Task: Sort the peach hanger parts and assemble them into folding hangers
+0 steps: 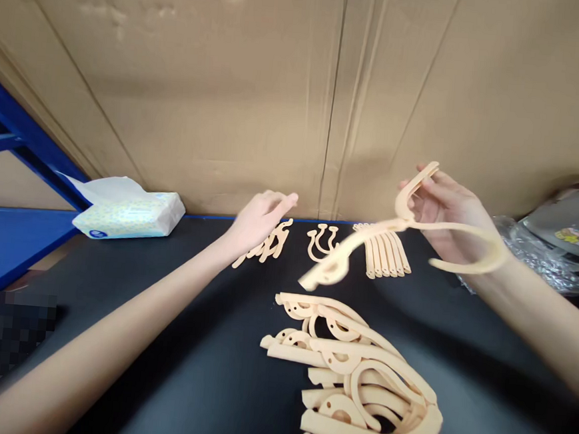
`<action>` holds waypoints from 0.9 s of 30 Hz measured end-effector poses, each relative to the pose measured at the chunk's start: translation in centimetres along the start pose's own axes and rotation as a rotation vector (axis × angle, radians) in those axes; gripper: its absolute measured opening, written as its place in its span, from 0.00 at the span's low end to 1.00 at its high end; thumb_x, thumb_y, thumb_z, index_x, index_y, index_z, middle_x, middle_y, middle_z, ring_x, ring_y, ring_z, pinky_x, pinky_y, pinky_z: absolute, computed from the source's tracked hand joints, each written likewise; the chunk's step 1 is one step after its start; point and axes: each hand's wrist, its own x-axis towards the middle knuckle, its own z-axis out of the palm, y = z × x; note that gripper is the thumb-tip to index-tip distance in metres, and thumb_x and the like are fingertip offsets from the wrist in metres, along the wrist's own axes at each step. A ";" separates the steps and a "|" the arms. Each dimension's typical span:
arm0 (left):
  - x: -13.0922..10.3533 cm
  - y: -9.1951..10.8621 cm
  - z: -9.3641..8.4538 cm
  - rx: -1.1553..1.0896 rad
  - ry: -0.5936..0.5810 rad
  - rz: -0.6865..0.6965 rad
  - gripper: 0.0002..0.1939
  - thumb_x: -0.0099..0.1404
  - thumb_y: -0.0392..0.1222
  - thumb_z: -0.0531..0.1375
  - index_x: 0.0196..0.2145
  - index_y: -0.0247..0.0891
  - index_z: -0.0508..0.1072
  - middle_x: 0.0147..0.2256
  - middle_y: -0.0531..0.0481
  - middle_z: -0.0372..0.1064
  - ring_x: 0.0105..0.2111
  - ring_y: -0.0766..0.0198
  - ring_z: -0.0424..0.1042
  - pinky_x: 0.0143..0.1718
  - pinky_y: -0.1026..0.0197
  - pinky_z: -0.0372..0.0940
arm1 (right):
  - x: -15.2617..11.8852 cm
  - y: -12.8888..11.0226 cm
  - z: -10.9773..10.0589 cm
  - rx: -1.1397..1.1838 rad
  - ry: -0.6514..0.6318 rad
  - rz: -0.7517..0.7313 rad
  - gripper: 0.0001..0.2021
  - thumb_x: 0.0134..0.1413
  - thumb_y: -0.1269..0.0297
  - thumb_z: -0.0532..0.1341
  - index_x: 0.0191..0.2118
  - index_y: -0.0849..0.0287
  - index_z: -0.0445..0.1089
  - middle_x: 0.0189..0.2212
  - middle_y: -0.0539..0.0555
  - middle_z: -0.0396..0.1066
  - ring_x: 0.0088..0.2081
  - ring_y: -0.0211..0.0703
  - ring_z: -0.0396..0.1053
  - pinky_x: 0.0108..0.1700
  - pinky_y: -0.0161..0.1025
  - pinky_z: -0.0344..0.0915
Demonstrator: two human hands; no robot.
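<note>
My right hand (448,206) is raised on the right, its fingers closed around a beige folding clothes hanger (368,233). The hanger's hook points up, one arm stretches down to the left, and the other curls in front of my wrist. At the back of the table, my left hand (264,218) is over a small pile of beige hanger pieces (272,246). Its fingers are curled near the thumb, and I cannot see whether anything is between them. Below both hands lies a stack of folded beige hangers (356,383).
Hook pieces (322,243) and a row of curved hanger arms (387,255) lie on the black tabletop (157,367) by the cardboard wall (204,90). A tissue pack (132,214) is at left beside a blue frame (24,149). Clear plastic bags (558,238) sit at right.
</note>
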 end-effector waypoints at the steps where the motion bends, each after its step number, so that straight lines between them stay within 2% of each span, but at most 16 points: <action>1: -0.3 0.9 0.1 -0.124 -0.107 0.026 0.36 0.69 0.62 0.33 0.41 0.41 0.75 0.46 0.47 0.73 0.48 0.56 0.69 0.48 0.55 0.62 | -0.2 0.1 0.1 0.123 0.043 0.049 0.06 0.55 0.67 0.56 0.37 0.53 0.57 0.32 0.49 0.69 0.27 0.33 0.67 0.33 0.35 0.68; 2: -0.6 1.8 0.2 -0.356 -0.283 0.027 0.40 0.68 0.64 0.31 0.40 0.40 0.76 0.45 0.45 0.73 0.47 0.55 0.69 0.48 0.54 0.63 | -0.3 0.2 0.2 0.273 0.081 0.118 0.10 0.52 0.70 0.59 0.38 0.52 0.58 0.34 0.48 0.70 0.30 0.33 0.69 0.37 0.35 0.68; 3: -0.9 2.6 0.3 -0.556 -0.418 0.005 0.39 0.67 0.65 0.34 0.39 0.38 0.76 0.45 0.44 0.73 0.47 0.55 0.70 0.49 0.53 0.63 | -0.4 0.3 0.3 0.388 0.094 0.173 0.13 0.49 0.72 0.62 0.38 0.52 0.59 0.34 0.47 0.71 0.32 0.33 0.70 0.39 0.35 0.69; 4: -1.2 3.2 0.4 -0.717 -0.493 -0.032 0.34 0.67 0.66 0.41 0.38 0.36 0.76 0.44 0.43 0.74 0.45 0.55 0.71 0.49 0.54 0.64 | -0.4 0.5 0.4 0.410 0.077 0.176 0.13 0.47 0.73 0.63 0.38 0.53 0.61 0.35 0.46 0.71 0.34 0.33 0.71 0.41 0.34 0.69; 6: -1.7 3.9 0.8 -0.971 -0.532 -0.116 0.22 0.63 0.57 0.58 0.37 0.33 0.75 0.44 0.42 0.74 0.43 0.57 0.73 0.49 0.55 0.65 | -0.4 1.0 0.4 0.357 0.012 0.144 0.11 0.45 0.71 0.66 0.34 0.55 0.64 0.33 0.46 0.71 0.37 0.35 0.72 0.41 0.34 0.70; 7: -1.8 4.0 0.9 -1.062 -0.514 -0.153 0.16 0.60 0.51 0.63 0.36 0.33 0.74 0.44 0.42 0.73 0.41 0.58 0.73 0.48 0.55 0.66 | -0.3 1.3 0.3 0.316 -0.010 0.125 0.10 0.44 0.68 0.67 0.31 0.55 0.64 0.31 0.46 0.71 0.38 0.36 0.72 0.40 0.34 0.70; 9: -1.9 3.9 1.2 -1.206 -0.486 -0.196 0.10 0.57 0.41 0.66 0.31 0.33 0.70 0.46 0.42 0.72 0.41 0.59 0.74 0.47 0.55 0.68 | -0.2 1.8 0.2 0.231 -0.039 0.084 0.12 0.42 0.65 0.69 0.30 0.55 0.64 0.30 0.46 0.71 0.36 0.38 0.72 0.39 0.36 0.70; 12: -1.9 3.5 1.4 -1.273 -0.449 -0.229 0.14 0.58 0.35 0.65 0.25 0.34 0.61 0.48 0.43 0.71 0.42 0.57 0.76 0.43 0.57 0.70 | -0.2 2.0 0.1 0.070 -0.127 0.031 0.18 0.41 0.61 0.70 0.38 0.54 0.65 0.31 0.46 0.73 0.33 0.38 0.73 0.40 0.40 0.70; 15: -2.0 3.4 1.7 -1.233 -0.431 -0.292 0.10 0.60 0.30 0.63 0.31 0.35 0.63 0.46 0.43 0.73 0.39 0.59 0.77 0.35 0.63 0.71 | -0.4 1.9 0.3 -0.179 -0.212 -0.020 0.17 0.46 0.57 0.67 0.42 0.56 0.68 0.34 0.51 0.75 0.35 0.40 0.73 0.41 0.41 0.69; 17: -2.2 3.6 2.0 -1.221 -0.489 -0.322 0.12 0.60 0.29 0.62 0.40 0.36 0.66 0.45 0.43 0.74 0.39 0.60 0.77 0.31 0.66 0.70 | -0.7 1.9 0.5 -0.403 -0.266 -0.064 0.12 0.52 0.56 0.63 0.39 0.57 0.70 0.35 0.53 0.76 0.35 0.41 0.73 0.40 0.41 0.68; 20: -2.6 3.9 2.3 -1.229 -0.610 -0.373 0.16 0.61 0.29 0.61 0.47 0.36 0.66 0.43 0.40 0.74 0.36 0.64 0.76 0.28 0.69 0.68 | -1.3 1.9 1.1 -0.684 -0.333 -0.115 0.12 0.58 0.56 0.58 0.41 0.58 0.71 0.34 0.53 0.76 0.30 0.39 0.71 0.35 0.39 0.67; 23: -3.0 4.5 2.3 -1.255 -0.700 -0.461 0.13 0.62 0.30 0.59 0.46 0.34 0.68 0.40 0.41 0.73 0.30 0.69 0.73 0.23 0.72 0.65 | -2.1 1.6 1.7 -0.799 -0.344 -0.157 0.15 0.60 0.55 0.56 0.46 0.58 0.69 0.32 0.51 0.76 0.27 0.37 0.70 0.31 0.36 0.65; 25: -3.2 4.9 2.3 -1.296 -0.753 -0.514 0.09 0.64 0.35 0.58 0.44 0.33 0.70 0.37 0.45 0.71 0.25 0.73 0.68 0.17 0.75 0.59 | -2.7 1.4 2.1 -0.879 -0.348 -0.229 0.13 0.62 0.56 0.54 0.44 0.57 0.70 0.29 0.50 0.75 0.27 0.37 0.70 0.30 0.35 0.63; 27: -3.4 5.2 2.1 -1.355 -0.802 -0.549 0.11 0.67 0.41 0.54 0.41 0.32 0.72 0.34 0.48 0.66 0.21 0.75 0.63 0.13 0.75 0.51 | -3.4 1.1 2.7 -1.014 -0.352 -0.343 0.12 0.64 0.60 0.51 0.41 0.59 0.70 0.30 0.51 0.74 0.28 0.39 0.71 0.28 0.35 0.60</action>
